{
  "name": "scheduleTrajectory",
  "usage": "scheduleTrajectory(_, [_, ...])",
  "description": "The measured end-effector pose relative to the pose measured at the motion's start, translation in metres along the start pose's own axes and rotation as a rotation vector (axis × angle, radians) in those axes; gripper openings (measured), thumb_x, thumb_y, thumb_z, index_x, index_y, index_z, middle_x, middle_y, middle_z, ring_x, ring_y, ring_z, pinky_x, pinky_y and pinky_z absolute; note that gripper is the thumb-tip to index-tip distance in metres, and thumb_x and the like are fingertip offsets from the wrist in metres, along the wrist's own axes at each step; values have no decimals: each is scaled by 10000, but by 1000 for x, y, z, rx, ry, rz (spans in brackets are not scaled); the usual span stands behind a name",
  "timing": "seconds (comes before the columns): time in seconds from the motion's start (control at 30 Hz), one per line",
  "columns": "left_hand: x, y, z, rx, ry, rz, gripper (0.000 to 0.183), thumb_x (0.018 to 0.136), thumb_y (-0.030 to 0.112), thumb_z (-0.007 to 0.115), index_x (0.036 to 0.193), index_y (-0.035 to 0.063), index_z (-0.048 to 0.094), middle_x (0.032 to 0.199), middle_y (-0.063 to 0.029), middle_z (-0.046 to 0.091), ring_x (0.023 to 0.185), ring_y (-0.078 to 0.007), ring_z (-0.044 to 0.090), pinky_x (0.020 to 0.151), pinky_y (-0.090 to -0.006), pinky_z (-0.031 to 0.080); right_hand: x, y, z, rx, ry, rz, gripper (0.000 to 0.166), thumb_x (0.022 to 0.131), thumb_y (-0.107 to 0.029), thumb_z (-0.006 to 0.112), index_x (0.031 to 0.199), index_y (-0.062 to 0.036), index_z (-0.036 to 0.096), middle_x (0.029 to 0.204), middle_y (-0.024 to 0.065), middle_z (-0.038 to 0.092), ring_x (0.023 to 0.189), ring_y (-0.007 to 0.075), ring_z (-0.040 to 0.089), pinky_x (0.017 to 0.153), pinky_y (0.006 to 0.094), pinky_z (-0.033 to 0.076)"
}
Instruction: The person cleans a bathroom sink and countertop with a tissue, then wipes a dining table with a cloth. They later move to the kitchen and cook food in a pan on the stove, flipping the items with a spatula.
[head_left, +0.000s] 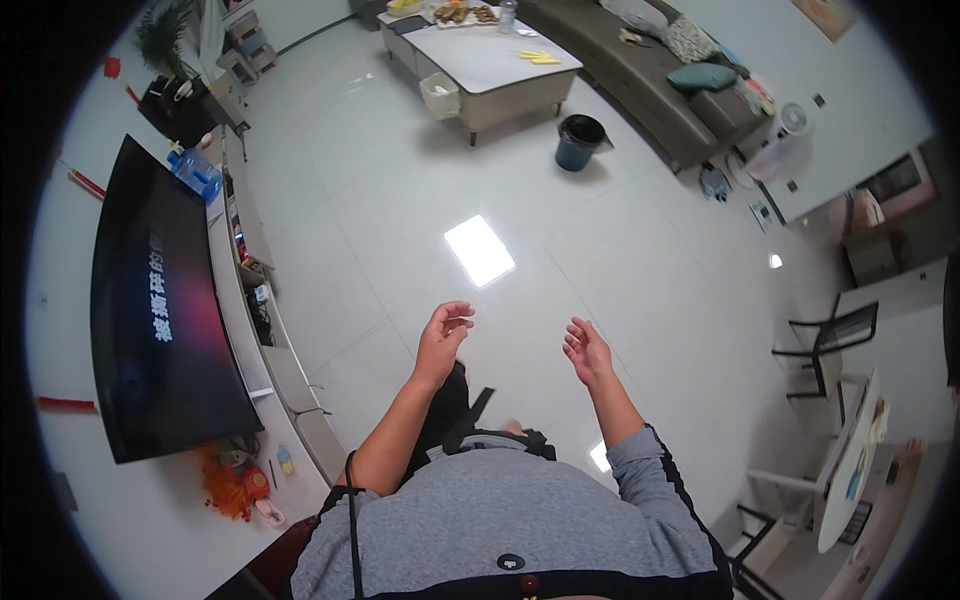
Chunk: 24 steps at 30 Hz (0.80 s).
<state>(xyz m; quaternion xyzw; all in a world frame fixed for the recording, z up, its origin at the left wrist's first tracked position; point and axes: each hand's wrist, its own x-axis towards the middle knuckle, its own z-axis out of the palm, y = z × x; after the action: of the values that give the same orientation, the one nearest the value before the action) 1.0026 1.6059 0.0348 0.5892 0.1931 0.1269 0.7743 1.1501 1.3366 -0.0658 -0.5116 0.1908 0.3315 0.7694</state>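
Note:
My left hand (444, 341) is raised over the glossy tiled floor (517, 300), its fingers curled loosely and nothing between them. My right hand (587, 350) hangs in the air to the right of it, palm turned inward, fingers slightly bent and apart, also empty. The two hands do not touch each other or any object. Both forearms reach forward from the grey shirt at the bottom of the view.
A dark bucket with a liner (577, 142) stands near the low table (480, 60), which holds food and yellow sticks. A brown sofa (637, 90) lies behind. Left are a television (165, 322) and its cabinet (300, 405); right, a chair (829, 341) and an oval table (847, 480).

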Motion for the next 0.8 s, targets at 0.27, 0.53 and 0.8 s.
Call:
scheduleTrajectory(0.27, [243, 38, -90, 36, 40, 39, 339, 817, 26, 498, 1156, 34, 520, 1106, -78, 583, 960, -162, 563, 840, -286, 452, 181, -45, 187, -8, -44, 154, 394, 950, -382, 486, 1192, -77, 549, 1067, 61, 564, 911, 178, 523, 801, 321, 459])
scheduleTrajectory(0.53, [486, 134, -156, 27, 109, 32, 336, 832, 40, 509, 1167, 34, 516, 1142, -75, 562, 999, -166, 542, 875, -290, 433, 337, -142, 364, -35, -96, 201, 345, 981, -365, 428, 1110, -88, 588, 924, 7, 569, 789, 116, 538, 693, 278, 489])
scheduleTrajectory(0.8, [715, 179, -266, 109, 199, -11, 317, 866, 101, 525, 1182, 73, 516, 1149, -50, 562, 993, -141, 535, 827, -264, 427, 567, -207, 565, -122, -131, 295, 288, 970, -352, 450, 1069, -136, 612, 893, -31, 575, 751, 97, 522, 670, 249, 467])
